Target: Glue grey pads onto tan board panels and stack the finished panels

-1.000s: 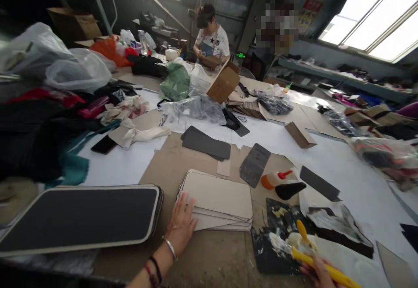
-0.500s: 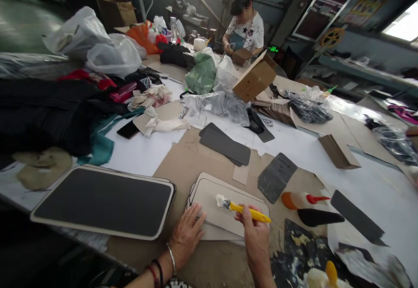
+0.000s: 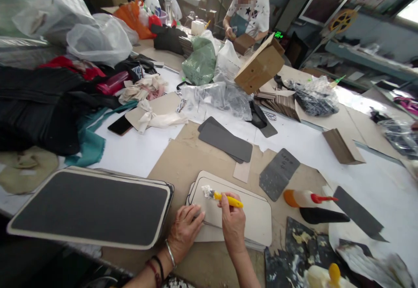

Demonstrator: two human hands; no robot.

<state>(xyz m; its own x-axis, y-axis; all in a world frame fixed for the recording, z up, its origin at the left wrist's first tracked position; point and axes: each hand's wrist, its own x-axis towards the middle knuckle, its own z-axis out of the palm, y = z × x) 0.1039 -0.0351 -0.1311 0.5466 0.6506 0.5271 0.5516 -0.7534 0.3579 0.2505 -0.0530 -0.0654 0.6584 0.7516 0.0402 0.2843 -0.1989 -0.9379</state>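
Note:
My right hand (image 3: 234,222) grips a yellow-handled glue brush (image 3: 222,197), its white bristles touching the far left corner of the top beige board (image 3: 248,211). That board tops a small stack of rounded beige boards on brown cardboard. My left hand (image 3: 185,232) lies flat on the stack's near left edge, fingers spread, with a silver bangle and dark cords on the wrist. A large black-faced panel stack (image 3: 89,207) lies to the left.
A glue-smeared dark sheet (image 3: 294,253) and a white glue pot (image 3: 323,277) sit at the near right. An orange-capped glue bottle (image 3: 302,198), grey strips (image 3: 227,142) and a cardboard box (image 3: 259,66) lie beyond. A person (image 3: 250,7) works at the far end. Bags and fabric crowd the left.
My right hand brought the brush from the glue sheet at the right onto the beige board, then slid it left toward the corner. My left hand stays on the stack.

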